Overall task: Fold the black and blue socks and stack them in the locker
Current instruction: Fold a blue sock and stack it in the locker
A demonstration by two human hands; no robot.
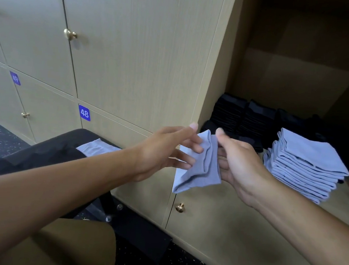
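Open locker [233,74] ahead: both hands, left hand [163,150] and right hand [241,159], pinch a folded blue sock [200,166], long axis upright, with the blue stack [305,165] just right of the nearer right hand.

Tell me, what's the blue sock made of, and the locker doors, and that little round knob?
The blue sock looks like soft knit cloth: it folds and droops between both hands. The locker doors look like pale wood-grain board, probably laminate, matte with fine streaks. The knob looks like brass-coloured metal: it shines gold.
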